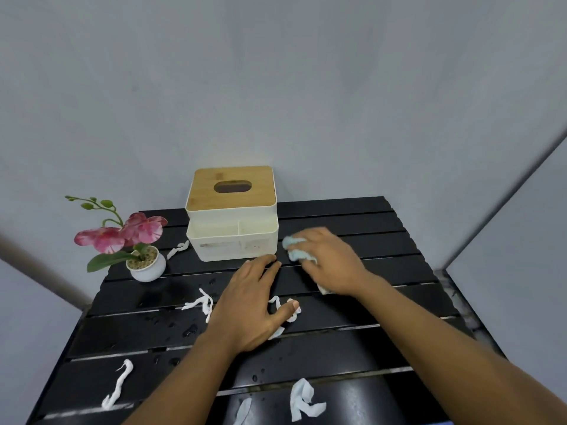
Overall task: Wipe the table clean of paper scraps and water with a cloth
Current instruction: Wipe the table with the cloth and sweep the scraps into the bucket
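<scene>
A black slatted table (383, 240) carries several twisted white paper scraps, such as one at the middle (201, 303), one at the front left (118, 384) and one at the front (302, 400). Water drops (190, 329) glisten on the slats left of centre. My right hand (329, 260) presses a crumpled light blue cloth (296, 248) onto the table, right of the tissue box. Lying flat with fingers spread, my left hand (251, 305) rests on the table, its thumb over a scrap (290, 308).
A white tissue box with a wooden lid (231, 216) stands at the back middle. A small white pot with pink artificial flowers (144, 265) sits at the back left. Grey walls close in behind and on both sides.
</scene>
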